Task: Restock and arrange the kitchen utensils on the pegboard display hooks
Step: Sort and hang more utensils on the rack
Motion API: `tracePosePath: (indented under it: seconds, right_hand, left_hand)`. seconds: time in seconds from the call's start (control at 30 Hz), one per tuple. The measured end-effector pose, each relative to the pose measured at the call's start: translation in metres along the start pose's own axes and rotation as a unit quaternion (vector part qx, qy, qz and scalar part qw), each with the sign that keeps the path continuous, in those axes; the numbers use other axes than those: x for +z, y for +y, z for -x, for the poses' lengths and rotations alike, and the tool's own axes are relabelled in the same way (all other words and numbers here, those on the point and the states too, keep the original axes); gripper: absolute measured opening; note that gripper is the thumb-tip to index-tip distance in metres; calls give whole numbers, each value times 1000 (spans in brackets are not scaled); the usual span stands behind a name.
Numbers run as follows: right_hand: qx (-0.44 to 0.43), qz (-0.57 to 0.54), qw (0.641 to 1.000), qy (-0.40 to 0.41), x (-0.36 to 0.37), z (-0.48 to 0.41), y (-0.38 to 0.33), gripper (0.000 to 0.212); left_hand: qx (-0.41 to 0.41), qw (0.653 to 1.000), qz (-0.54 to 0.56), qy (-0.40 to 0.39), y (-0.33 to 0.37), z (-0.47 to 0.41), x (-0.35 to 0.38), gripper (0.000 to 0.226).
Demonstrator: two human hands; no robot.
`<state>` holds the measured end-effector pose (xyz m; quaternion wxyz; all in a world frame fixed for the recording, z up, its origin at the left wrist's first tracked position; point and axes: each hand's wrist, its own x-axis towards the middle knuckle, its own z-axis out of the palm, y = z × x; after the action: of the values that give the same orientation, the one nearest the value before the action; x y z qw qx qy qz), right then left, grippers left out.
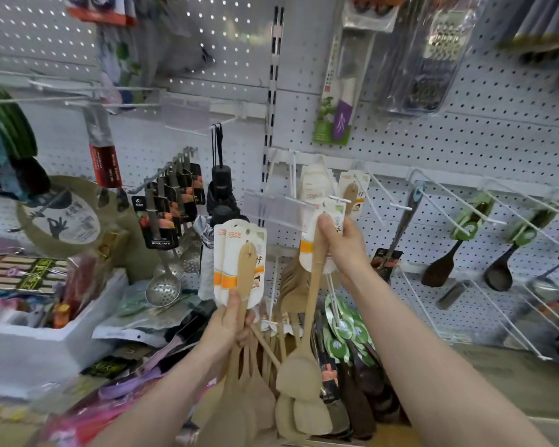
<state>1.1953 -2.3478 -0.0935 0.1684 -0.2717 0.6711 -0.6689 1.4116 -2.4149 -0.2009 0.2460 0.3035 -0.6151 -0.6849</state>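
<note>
While the left hand (228,324) grips spare spatulas (242,272) ready, the right hand (344,243) pinches one card (307,250) against the hook (338,199) for hanging.

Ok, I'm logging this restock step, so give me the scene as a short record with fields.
left hand: grips bundle of carded wooden spatulas by the handles
right hand: pinches card of single spatula near white hook
behind: hung spatulas
card on hook yet: cannot tell
neighbours: slotted ladles left, dark spoons right
</note>
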Motion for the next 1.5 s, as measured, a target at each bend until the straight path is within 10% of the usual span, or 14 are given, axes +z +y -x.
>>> tracePosePath:
  seconds: [0.47,0.77,1.5]
  right_hand:
    - [9,87,974,209,15,-13,17,42]
    - [46,56,988,-134,23,76,17,39]
    - [49,-109,993,-8,-17,71,-18,7]
  left_hand:
    - [-34,999,14,3,3,-13,-14,71]
    - [-50,997,56,-32,6,15,25,62]
    - [6,997,79,-25,18,14,47,49]
